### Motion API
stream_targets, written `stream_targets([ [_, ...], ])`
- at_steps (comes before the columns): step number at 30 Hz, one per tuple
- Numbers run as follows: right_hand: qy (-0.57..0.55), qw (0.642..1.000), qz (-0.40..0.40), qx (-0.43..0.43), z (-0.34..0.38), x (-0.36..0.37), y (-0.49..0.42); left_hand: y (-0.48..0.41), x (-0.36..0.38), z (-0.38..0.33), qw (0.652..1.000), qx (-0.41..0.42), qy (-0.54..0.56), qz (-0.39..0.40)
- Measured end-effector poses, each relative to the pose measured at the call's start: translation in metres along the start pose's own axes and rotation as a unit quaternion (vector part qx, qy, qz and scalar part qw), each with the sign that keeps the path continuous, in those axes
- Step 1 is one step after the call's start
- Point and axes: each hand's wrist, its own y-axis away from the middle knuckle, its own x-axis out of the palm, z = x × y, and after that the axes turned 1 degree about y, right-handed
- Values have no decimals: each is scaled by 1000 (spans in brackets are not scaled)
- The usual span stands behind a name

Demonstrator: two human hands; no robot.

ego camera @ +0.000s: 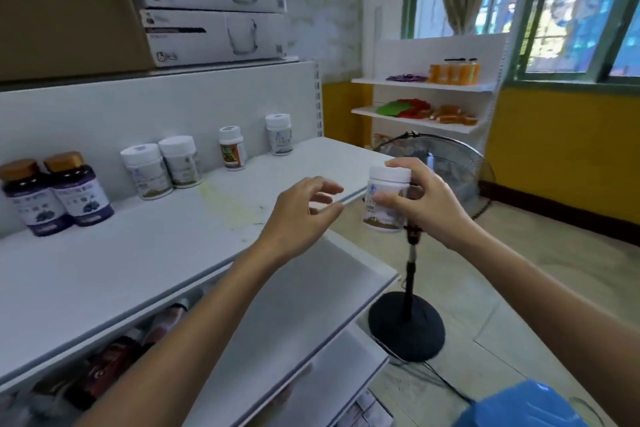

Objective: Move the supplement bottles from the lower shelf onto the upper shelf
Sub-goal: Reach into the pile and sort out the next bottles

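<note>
The right hand (427, 204) grips a white-capped supplement bottle (386, 199) upright, in the air just past the front right corner of the upper shelf (104, 270). The left hand (301, 211) hovers over that shelf's front edge, fingers loosely spread, holding nothing. Toward the back of the upper shelf stand two purple bottles (57, 192) and four white bottles (180, 159). Below the upper shelf, the lower shelf (311, 288) juts forward.

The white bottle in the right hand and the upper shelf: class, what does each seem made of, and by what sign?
White bottle: probably plastic; opaque, smooth glossy cap, printed label. Upper shelf: likely painted metal, perhaps coated board; thin edge, matte white surface.
</note>
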Motion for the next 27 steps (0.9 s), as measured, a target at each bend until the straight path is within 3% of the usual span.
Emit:
stream_targets([
  [10, -43, 996, 66, -48, -11, 57, -107, -39, -37, 44, 992, -87, -60, -65],
  [16, -64, 979, 172, -94, -1, 117, -139, -6, -81, 53, 970, -139, -147, -131],
  [21, -65, 960, 210, -173, 17, 165, -152, 35, -98, 58, 919, -256, -289, -73],
  [27, -54, 949, 213, -227, 46, 208, -156, 45, -95, 63, 895, -289, -332, -69],
])
